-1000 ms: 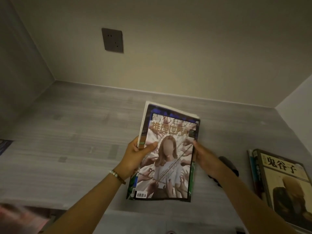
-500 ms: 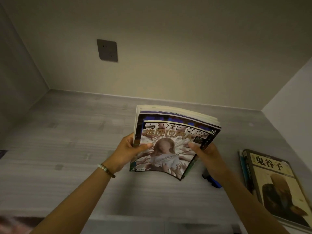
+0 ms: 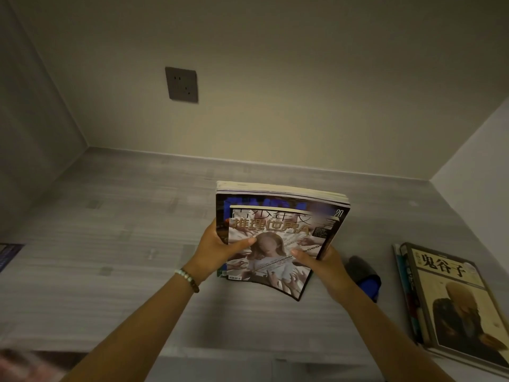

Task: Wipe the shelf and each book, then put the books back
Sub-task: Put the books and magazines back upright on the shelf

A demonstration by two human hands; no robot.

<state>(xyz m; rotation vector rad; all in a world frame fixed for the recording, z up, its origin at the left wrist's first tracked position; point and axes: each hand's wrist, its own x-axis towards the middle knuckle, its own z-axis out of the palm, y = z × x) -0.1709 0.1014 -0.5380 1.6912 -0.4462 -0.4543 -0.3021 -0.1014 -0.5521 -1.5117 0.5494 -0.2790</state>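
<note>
Two hands (image 3: 217, 249) (image 3: 322, 267) grip one magazine stack (image 3: 278, 216); maybe three books (image 3: 454, 299) right.

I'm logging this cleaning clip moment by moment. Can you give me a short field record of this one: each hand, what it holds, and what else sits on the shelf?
left hand: grips the left edge of the magazine stack, thumb on the front cover
right hand: grips the right edge, thumb on the cover
magazine stack: held tilted over the middle of the shelf; front cover's lower corner curls
cloth: dark and blue, on the shelf behind the right hand, untouched
books: flat pile at the shelf's right end
socket: on the back wall
</note>
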